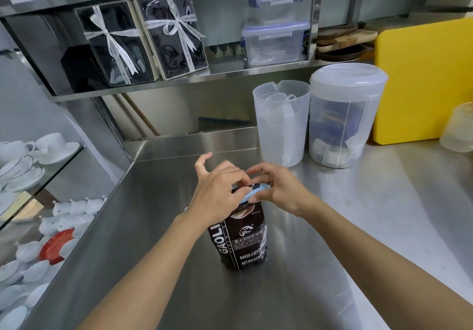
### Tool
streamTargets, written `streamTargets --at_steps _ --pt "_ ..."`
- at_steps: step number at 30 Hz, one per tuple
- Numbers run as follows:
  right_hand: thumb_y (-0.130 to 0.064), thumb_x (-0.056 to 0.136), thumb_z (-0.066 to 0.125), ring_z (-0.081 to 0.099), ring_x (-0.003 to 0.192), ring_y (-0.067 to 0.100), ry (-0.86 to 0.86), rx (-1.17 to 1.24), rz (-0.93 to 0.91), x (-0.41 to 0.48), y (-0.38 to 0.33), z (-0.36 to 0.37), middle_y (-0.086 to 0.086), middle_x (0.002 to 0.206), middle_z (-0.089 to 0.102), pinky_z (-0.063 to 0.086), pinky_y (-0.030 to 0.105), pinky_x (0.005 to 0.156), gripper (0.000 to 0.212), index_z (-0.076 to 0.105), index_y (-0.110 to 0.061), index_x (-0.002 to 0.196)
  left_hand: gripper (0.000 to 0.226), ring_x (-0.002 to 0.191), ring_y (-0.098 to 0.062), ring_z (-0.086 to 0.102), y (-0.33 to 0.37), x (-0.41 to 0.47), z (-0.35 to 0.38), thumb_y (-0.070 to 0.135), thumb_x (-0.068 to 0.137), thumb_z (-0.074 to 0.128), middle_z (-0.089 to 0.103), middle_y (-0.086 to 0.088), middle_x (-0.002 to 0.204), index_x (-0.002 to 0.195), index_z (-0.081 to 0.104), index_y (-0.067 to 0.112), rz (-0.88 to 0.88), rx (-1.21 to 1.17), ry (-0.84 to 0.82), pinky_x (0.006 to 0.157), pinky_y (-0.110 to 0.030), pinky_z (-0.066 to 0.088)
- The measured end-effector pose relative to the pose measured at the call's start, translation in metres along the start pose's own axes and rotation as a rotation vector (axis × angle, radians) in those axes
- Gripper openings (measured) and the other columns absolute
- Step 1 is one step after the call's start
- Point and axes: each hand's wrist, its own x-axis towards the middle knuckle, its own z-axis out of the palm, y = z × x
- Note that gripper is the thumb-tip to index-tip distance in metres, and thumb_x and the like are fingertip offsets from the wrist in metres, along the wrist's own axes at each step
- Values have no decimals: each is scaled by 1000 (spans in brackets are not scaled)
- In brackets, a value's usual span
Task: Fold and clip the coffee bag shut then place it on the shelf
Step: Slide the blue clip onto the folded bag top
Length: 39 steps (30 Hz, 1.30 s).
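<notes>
- Head view, the only one: bag (240, 237) stands upright on steel counter (332, 227), centre frame, just below middle.
- Bag top looks folded over; light blue clip (252, 193) sits across the fold at the bag's 12 o'clock.
- Left hand (217, 189) at the bag's 11 o'clock: thumb and forefinger pinch the clip's left end, other fingers lifted and curled loose.
- Right hand (276, 189) at 1 o'clock: thumb under the clip's right end, fingers arched over the top, pinching clip and fold.
- Can't tell if the clip has snapped fully closed; fingers hide its ends and the far side.
- Progress, my read: fold done, clipping in hand and close to finished. Left: seat the clip, let go, lift bag, put it on the shelf.
- Shelf (230, 72) runs at 12 o'clock, above and behind the counter. Two ribboned boxes (143, 40) at 11 o'clock, stacked tubs (275, 30) at 12–1 o'clock; bare gap between them looks like a likely landing spot.
- Two clear jugs (317, 122) on the counter at 1 o'clock, between bag and shelf's right end; yellow board (422, 81) at 2 o'clock.
- White cups (30, 155) on a glass rack at 9 o'clock, well apart from the bag.
- Risk guess: the lift to the shelf passes near the jugs.
</notes>
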Motion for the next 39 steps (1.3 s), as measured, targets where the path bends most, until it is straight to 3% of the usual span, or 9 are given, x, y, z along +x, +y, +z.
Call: streamTargets --at_steps 2,10,17,20,25,31,35,37,39 --pt "9 62 73 65 89 27 17 49 -6 2 1 6 12 90 68 53 40 83 48 55 -26 90 7 86 0 49 0 1 0 20 78 65 60 13 72 72 64 22 -13 -7 5 106 -31 -6" --pt "14 62 70 62 73 24 77 179 -17 7 7 19 8 82 66 52 45 77 44 55 -18 87 7 78 -1 49 1 4 2 14 74 68 60 9 65 68 65 17 -20 4 38 106 -25 -9" --pt "18 61 68 61 55 10 125 303 -3 3 14 17 -5 58 66 53 21 55 39 55 -14 79 5 86 -2 51 8 3 3 24 78 66 57 16 68 73 65 23 -58 14 37 102 -21 -14" --pt "16 62 69 59 55 12 151 287 14 3 14 18 -2 59 63 52 25 57 39 54 -16 77 10 96 2 44 -1 -4 -9 39 79 63 57 22 80 85 63 32 -60 30 20 102 -26 -10" --pt "15 63 70 56 68 31 201 286 30 2 13 13 19 76 59 49 41 68 39 51 -16 77 35 100 3 41 -36 -39 -38 53 69 66 55 25 94 100 56 40 -267 52 -11 104 -35 -2" --pt "12 63 72 57 69 31 202 218 12 3 8 19 22 79 60 48 43 68 36 52 -16 76 24 87 17 51 -43 -67 -36 42 66 73 62 26 83 80 54 46 -485 -172 52 104 -32 2" --pt "11 63 73 56 69 29 213 169 15 0 7 17 21 79 61 46 43 68 38 52 -18 75 27 91 21 39 -41 -67 -28 28 70 75 64 21 76 76 56 47 -559 -303 132 108 -40 7" --pt "10 62 73 55 67 25 205 141 24 -1 7 15 17 75 60 44 40 67 38 52 -19 75 26 107 12 35 -41 -67 -26 27 69 76 67 19 78 74 59 46 -608 -388 149 110 -46 16" --pt "9 62 74 55 65 23 186 105 27 -2 6 13 14 72 60 44 36 65 38 53 -20 75 24 117 -18 45 -40 -67 -26 28 68 78 69 16 86 75 63 45 -675 -488 136 106 -50 28"
